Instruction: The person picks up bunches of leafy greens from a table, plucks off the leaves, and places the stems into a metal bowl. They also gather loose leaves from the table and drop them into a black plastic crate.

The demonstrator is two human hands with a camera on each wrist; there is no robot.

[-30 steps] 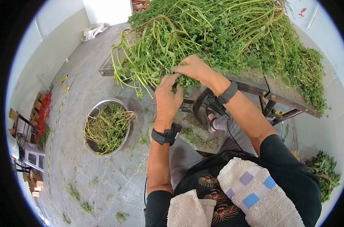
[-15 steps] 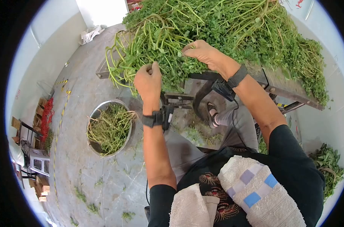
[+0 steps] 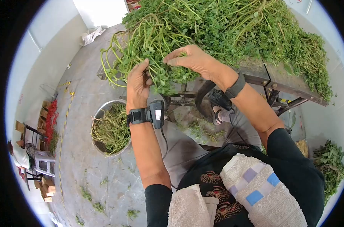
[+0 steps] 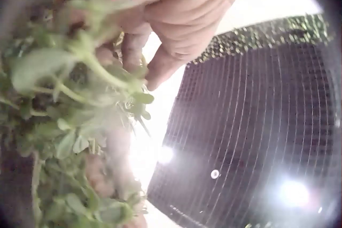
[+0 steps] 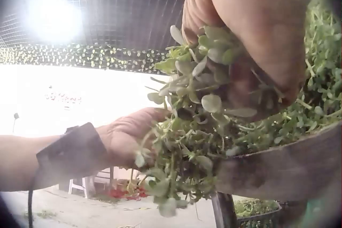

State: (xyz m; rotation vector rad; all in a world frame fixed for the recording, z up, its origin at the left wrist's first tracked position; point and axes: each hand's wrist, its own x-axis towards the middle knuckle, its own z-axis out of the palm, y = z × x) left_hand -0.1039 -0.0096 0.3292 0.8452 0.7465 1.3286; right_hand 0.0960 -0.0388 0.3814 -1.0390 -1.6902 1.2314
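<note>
A big heap of purslane (image 3: 221, 41), with small rounded leaves and pale stems, covers the tabletop in the head view. At its near edge my left hand (image 3: 138, 85) has its fingers curled round some purslane stems; the leaves partly hide the grip. My right hand (image 3: 196, 62) is just to the right, thumb and fingers bent round leafy purslane sprigs. In the right wrist view the right hand (image 5: 262, 30) grips a leafy bunch (image 5: 197, 89), and the left hand (image 5: 128, 137) touches the same bunch from the other side. Leaves hang below both hands.
The table (image 3: 251, 77) has a dark edge and metal legs. A metal basin (image 3: 113, 154) of plucked stems stands on the floor to the left. Green scraps (image 3: 98, 206) lie scattered on the floor. A stool (image 3: 45, 164) is at far left, a leafy bundle (image 3: 331, 166) at far right.
Both hands first worked close together, then moved apart. Since then the right hand has moved left, back toward the left hand, which has shifted left and turned its palm side more into view.
</note>
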